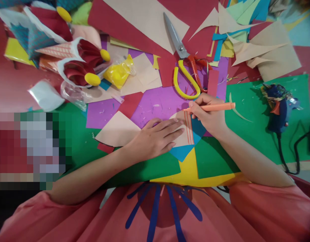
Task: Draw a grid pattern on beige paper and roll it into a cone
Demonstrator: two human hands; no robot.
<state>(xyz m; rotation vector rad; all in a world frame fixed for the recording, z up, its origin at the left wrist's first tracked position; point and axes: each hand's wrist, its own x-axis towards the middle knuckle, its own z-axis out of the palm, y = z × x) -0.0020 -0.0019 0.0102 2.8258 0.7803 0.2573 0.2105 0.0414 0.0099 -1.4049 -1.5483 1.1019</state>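
Note:
My right hand [207, 112] grips an orange marker [218, 107], its tip touching the upper edge of a cream paper piece [179, 137]. Several orange lines run down the right part of that paper. Lying flat with fingers spread, my left hand [160, 137] presses on the same paper and hides much of it. Left of this hand is a second cream fan-shaped piece [119, 129]. Scissors [181, 50] with one yellow and one red handle lie just beyond my right hand, blades pointing away.
Paper cones [74, 50] with red insides and yellow buttons stand at the back left, near a yellow plastic packet [119, 72]. A blue glue gun [279, 111] with a black cord lies at the right. Paper offcuts [258, 47] are heaped at the back right. Green sheets [220, 154] cover the front.

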